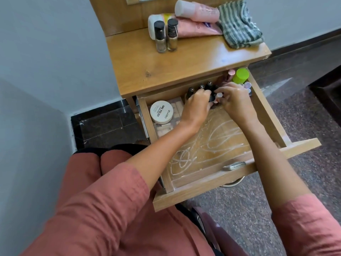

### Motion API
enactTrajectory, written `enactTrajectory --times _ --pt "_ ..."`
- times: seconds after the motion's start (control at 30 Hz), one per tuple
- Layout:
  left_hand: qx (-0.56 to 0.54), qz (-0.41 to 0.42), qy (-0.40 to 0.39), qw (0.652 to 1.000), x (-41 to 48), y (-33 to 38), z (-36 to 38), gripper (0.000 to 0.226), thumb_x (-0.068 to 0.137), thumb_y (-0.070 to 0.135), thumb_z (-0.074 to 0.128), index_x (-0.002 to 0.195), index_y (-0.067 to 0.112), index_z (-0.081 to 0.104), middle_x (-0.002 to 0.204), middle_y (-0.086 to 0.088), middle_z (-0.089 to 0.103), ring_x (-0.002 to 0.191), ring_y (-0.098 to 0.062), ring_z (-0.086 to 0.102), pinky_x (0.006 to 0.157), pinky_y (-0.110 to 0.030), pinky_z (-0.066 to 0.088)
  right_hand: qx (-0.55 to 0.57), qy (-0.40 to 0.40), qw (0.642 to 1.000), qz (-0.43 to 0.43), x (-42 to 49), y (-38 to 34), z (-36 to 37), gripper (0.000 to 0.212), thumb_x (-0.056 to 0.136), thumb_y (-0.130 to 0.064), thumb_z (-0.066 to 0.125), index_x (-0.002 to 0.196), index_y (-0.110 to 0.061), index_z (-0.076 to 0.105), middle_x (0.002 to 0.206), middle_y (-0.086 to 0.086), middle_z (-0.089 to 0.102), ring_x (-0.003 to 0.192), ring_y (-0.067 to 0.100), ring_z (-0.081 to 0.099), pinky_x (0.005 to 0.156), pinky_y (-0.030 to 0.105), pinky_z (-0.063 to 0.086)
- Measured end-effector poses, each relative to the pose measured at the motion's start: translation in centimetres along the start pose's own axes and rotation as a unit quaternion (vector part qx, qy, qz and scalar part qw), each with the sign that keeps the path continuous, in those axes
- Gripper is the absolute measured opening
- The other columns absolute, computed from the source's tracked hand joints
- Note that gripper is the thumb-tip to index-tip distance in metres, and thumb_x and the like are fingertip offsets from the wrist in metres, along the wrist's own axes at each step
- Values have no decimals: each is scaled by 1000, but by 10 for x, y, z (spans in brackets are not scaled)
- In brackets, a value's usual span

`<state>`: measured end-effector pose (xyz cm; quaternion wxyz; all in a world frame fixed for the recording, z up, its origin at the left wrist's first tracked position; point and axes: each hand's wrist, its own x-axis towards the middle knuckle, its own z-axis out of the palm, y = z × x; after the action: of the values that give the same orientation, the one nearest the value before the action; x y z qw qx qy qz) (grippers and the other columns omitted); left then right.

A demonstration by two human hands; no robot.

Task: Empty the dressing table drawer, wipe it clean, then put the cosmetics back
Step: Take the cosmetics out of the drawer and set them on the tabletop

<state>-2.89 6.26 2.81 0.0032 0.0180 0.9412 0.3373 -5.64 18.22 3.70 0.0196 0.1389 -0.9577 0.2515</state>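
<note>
The wooden drawer [265,115] is pulled out, its floor streaked with white scribbles. At its far end stand several black-capped bottles [200,87], and both hands are in among them. My left hand [197,104] grips black-capped bottles. My right hand [234,100] closes its fingers on small bottles beside it; what exactly it holds is hidden. A round white nail polish remover tub [162,112] lies on a clear box in the drawer's left part. A green-capped bottle [240,75] and pink items stand in the far right corner.
On the dressing table top [184,60] stand two nail polish bottles [166,36], pink tubes [197,12] and a striped cloth [238,24]. A wall lies to the left, speckled floor to the right. My knees sit under the drawer front.
</note>
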Motion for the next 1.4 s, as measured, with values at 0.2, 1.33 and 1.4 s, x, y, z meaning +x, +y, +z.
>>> enactTrajectory --times 0.2,1.33,1.4 --pt "-10 -2 2 1000 -3 2 -2 23 88 16 58 108 6 61 107 -11 61 100 -30 59 76 -36 44 18 6 1000 -3 -3 -4 -4 25 77 10 57 98 2 69 103 20 65 99 33 58 90 38 46" --pt "56 34 163 984 81 4 -146 23 82 24 66 101 12 69 105 -4 66 102 -19 58 89 -33 49 50 78 993 -67 115 -83 -59 25 85 -6 58 108 -8 68 108 12 64 86 6 47 63 1 31" --pt "55 29 155 986 84 3 -144 22 83 23 64 99 9 69 101 -7 67 97 -22 61 84 -36 52 59 75 993 -67 118 -83 -56 25 86 -7 58 108 -7 67 110 11 64 87 5 47 65 -3 31"
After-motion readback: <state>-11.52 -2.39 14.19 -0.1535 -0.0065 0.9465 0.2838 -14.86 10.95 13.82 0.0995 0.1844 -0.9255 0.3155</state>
